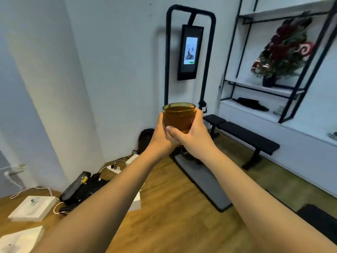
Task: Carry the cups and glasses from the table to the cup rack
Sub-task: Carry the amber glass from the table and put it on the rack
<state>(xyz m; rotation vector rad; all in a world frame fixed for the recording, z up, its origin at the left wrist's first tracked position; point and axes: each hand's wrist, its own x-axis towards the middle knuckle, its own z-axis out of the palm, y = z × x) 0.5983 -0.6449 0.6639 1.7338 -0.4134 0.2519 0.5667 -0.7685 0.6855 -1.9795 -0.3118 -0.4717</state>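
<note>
An amber glass (178, 115) is held upright at arm's length in front of me, at chest height over the floor. My left hand (161, 136) wraps its left side and bottom. My right hand (191, 136) wraps its right side, the thumb lying over my left hand's fingers. Both arms stretch straight out. The glass's lower part is hidden by my fingers. No table with cups and no cup rack shows in the head view.
A black fitness machine with a lit screen (190, 52) stands against the wall ahead, its base plate (202, 181) on the wood floor. A black bench (242, 136) is to the right, below wall shelves (264, 88). White boxes (32, 207), a black bag (80, 187) and cables lie at the lower left.
</note>
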